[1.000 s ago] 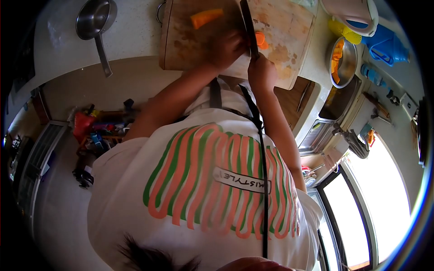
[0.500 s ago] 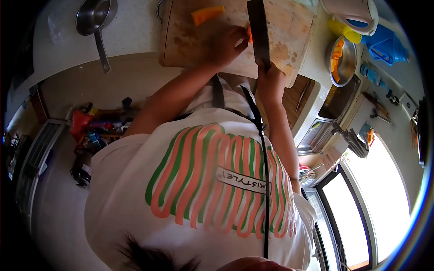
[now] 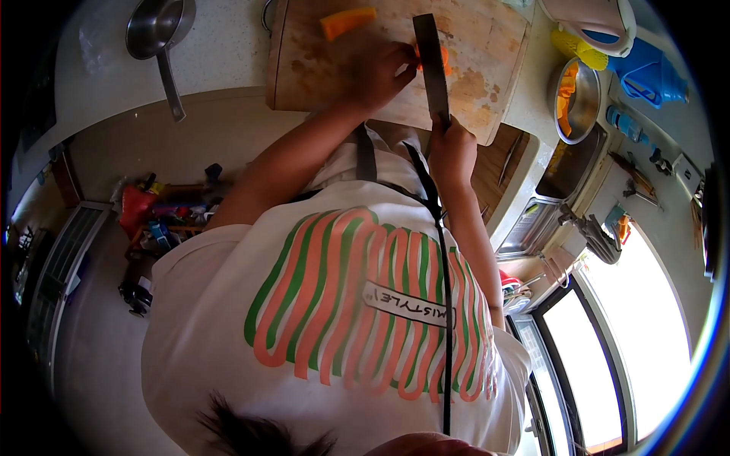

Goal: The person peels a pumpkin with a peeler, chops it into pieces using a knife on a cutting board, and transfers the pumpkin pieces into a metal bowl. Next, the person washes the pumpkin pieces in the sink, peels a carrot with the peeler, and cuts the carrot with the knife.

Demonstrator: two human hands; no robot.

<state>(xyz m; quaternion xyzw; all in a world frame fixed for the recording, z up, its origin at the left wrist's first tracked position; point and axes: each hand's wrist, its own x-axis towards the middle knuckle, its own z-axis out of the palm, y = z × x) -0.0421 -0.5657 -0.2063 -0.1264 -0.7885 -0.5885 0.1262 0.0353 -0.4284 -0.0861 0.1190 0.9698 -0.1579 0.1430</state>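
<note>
On the wooden cutting board (image 3: 487,45), my right hand (image 3: 453,150) is closed round the handle of a knife (image 3: 432,68), whose broad dark blade points away from me. Small orange pieces (image 3: 445,59) lie beside and partly behind the blade. My left hand (image 3: 386,76) is just left of the blade, thumb and forefinger curled toward each other at the orange pieces; what they pinch is too small to make out. A longer orange piece (image 3: 347,23) lies apart at the upper left of the board.
A metal saucepan (image 3: 158,30) rests on the counter at the left. On the right are a metal bowl (image 3: 584,114) holding orange pieces, a yellow mesh item (image 3: 579,50), a blue container (image 3: 650,76), a pale-handled vessel (image 3: 601,19) and the sink (image 3: 566,171).
The knife has moved right, away from its place against my left fingers, and its blade now shows its broad side. My left hand has shifted slightly, its finger and thumb forming a visible curl.
</note>
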